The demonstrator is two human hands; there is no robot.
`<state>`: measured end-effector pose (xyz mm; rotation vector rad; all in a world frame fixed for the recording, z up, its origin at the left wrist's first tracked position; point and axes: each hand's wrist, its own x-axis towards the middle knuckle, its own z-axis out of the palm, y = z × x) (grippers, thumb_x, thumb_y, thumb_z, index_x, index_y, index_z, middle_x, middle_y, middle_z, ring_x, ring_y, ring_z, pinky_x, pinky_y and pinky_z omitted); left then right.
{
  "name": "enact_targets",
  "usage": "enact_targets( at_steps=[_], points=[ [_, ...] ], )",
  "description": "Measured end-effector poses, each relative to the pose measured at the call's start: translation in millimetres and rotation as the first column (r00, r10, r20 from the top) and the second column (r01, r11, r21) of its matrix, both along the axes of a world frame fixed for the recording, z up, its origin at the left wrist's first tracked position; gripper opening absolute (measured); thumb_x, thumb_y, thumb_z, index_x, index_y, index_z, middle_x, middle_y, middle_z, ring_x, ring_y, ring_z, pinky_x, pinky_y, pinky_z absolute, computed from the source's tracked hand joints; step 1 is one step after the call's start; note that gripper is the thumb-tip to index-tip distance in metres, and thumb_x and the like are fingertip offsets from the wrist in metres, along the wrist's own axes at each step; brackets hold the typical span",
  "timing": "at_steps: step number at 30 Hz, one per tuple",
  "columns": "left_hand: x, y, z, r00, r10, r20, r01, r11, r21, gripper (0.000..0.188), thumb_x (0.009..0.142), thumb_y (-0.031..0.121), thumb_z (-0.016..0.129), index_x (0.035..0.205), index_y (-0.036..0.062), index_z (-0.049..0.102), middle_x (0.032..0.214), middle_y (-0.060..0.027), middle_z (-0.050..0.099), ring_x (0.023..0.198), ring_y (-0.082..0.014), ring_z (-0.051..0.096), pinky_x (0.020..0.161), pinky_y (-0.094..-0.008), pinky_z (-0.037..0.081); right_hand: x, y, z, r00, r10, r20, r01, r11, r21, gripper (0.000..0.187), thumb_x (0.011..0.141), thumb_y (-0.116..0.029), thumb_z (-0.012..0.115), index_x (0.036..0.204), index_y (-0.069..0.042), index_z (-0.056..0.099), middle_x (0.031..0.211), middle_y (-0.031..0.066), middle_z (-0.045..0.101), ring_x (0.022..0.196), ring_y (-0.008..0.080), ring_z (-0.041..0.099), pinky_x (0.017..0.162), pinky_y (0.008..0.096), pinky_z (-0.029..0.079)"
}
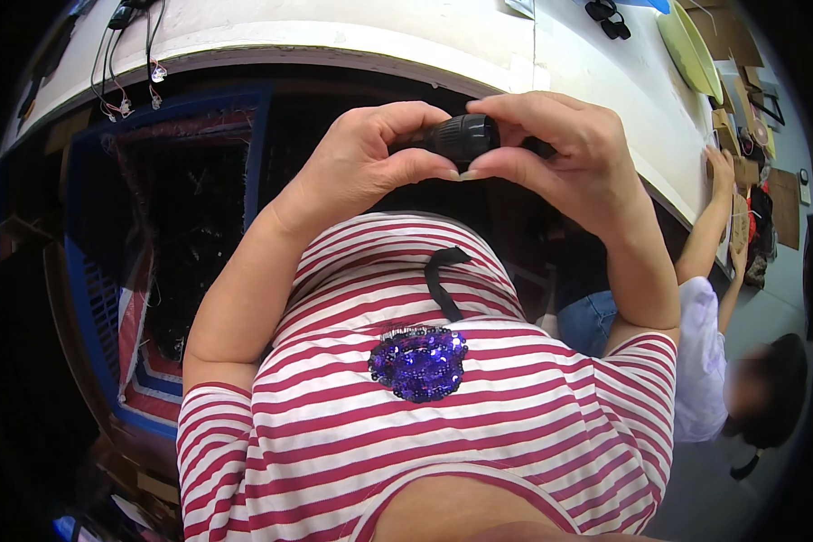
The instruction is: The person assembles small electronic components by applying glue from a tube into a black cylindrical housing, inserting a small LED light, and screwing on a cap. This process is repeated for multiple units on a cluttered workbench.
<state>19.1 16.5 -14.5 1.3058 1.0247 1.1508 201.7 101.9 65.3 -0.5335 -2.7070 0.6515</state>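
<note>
Both my hands hold a black flashlight (468,137) with a ribbed body, level in front of my waist and close to the table edge. My left hand (370,154) is closed round its left, narrower part. At the other end, the thumb and fingers of my right hand (569,149) grip the flashlight. The two thumb tips meet below its middle. My fingers cover both of its ends, so I cannot make them out.
A white table (352,34) runs along the far side, with thin wires (125,107) hanging off its left edge. Below left stands a blue-framed crate (260,154) with a lining. A co-worker's hand (721,172) touches the table at right, near a light green basin (686,50) and cardboard boxes (743,172).
</note>
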Motion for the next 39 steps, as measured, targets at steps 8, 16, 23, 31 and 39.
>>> enact_targets(
  at_steps=[8, 16, 23, 31, 39],
  points=[
    [3, 0, 8, 0.996, 0.063, -0.063, -0.061, 0.998, 0.033, 0.023, 0.077, 0.006, 0.065, 0.099, 0.0008, 0.059, 0.079, 0.0003, 0.058, 0.071, -0.0052, 0.053, 0.064, -0.0190, 0.045, -3, -3, 0, 0.992, -0.095, -0.084, 0.095, 0.995, -0.004, 0.034, 0.069, -0.032, 0.072, 0.083, -0.005, 0.057, 0.061, 0.0066, 0.057, 0.053, 0.0187, 0.056, 0.049, 0.0283, 0.043],
    [9, -3, 5, 0.988, 0.143, -0.064, -0.137, 0.987, 0.088, 0.023, 0.075, 0.013, 0.068, 0.093, 0.0017, 0.061, 0.075, -0.0026, 0.060, 0.067, -0.0098, 0.055, 0.061, -0.0217, 0.045, -2, -7, 1, 0.996, -0.088, -0.031, 0.084, 0.991, -0.100, 0.036, 0.072, -0.033, 0.070, 0.089, -0.004, 0.057, 0.065, 0.0082, 0.058, 0.055, 0.0211, 0.057, 0.050, 0.0293, 0.043],
    [11, -7, 8, 0.980, 0.151, -0.130, -0.141, 0.986, 0.086, 0.024, 0.078, 0.012, 0.067, 0.097, -0.0002, 0.059, 0.081, -0.0015, 0.060, 0.075, -0.0069, 0.056, 0.068, -0.0200, 0.047, -1, -12, -1, 0.993, -0.115, -0.027, 0.113, 0.992, -0.052, 0.036, 0.076, -0.034, 0.066, 0.094, -0.003, 0.056, 0.064, 0.0098, 0.058, 0.054, 0.0244, 0.056, 0.050, 0.0305, 0.043],
    [15, -7, 8, 0.973, 0.192, -0.127, -0.180, 0.979, 0.095, 0.023, 0.079, 0.010, 0.065, 0.098, -0.0006, 0.059, 0.081, -0.0008, 0.061, 0.074, -0.0063, 0.056, 0.067, -0.0190, 0.046, -1, -12, -3, 0.985, -0.087, -0.148, 0.092, 0.996, 0.023, 0.032, 0.079, -0.032, 0.064, 0.087, -0.002, 0.058, 0.062, 0.0128, 0.057, 0.055, 0.0275, 0.056, 0.052, 0.0335, 0.043],
    [10, -9, 9, 0.952, 0.307, 0.013, -0.306, 0.943, 0.127, 0.023, 0.079, 0.012, 0.066, 0.098, 0.0009, 0.060, 0.081, -0.0015, 0.063, 0.072, -0.0081, 0.058, 0.066, -0.0189, 0.047, -17, -11, 17, 0.988, -0.072, 0.137, 0.082, 0.995, -0.063, 0.036, 0.084, -0.035, 0.055, 0.101, -0.004, 0.055, 0.079, 0.0170, 0.059, 0.071, 0.0269, 0.059, 0.060, 0.0338, 0.045]
  ],
)
